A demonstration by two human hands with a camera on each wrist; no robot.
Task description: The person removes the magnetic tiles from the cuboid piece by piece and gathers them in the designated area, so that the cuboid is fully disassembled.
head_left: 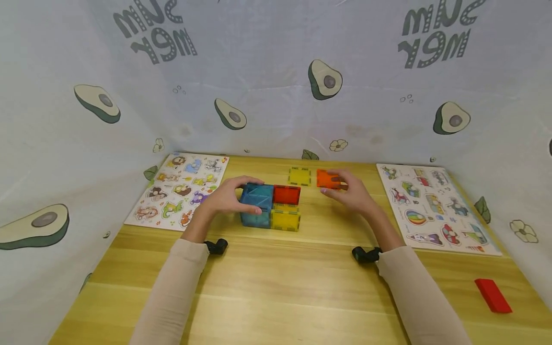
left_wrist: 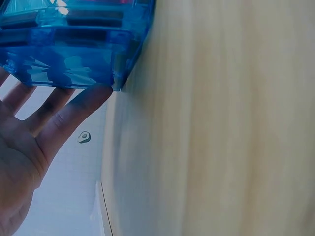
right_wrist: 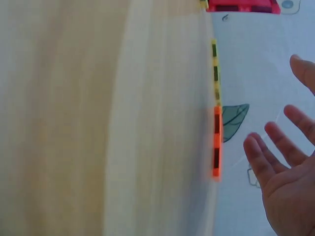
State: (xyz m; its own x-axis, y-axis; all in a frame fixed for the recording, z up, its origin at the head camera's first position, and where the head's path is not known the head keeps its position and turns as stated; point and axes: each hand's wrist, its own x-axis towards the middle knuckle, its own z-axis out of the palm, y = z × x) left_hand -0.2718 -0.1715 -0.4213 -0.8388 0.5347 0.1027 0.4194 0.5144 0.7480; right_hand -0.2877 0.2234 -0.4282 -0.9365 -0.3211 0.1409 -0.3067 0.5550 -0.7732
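My left hand grips the left side of a box of translucent blue magnetic tiles, its thumb along the front and its fingers towards the back. In the left wrist view fingertips touch the face of the blue tiles. Joined to the right of the box are a red tile section behind and a yellow one in front. My right hand hovers by an orange tile lying flat. The right wrist view shows its fingers spread, apart from the orange tile.
Beside the orange tile lies a flat yellow tile. An animal puzzle board is at the left, a vehicle puzzle board at the right. A red block sits near the right table edge. A printed curtain borders the table.
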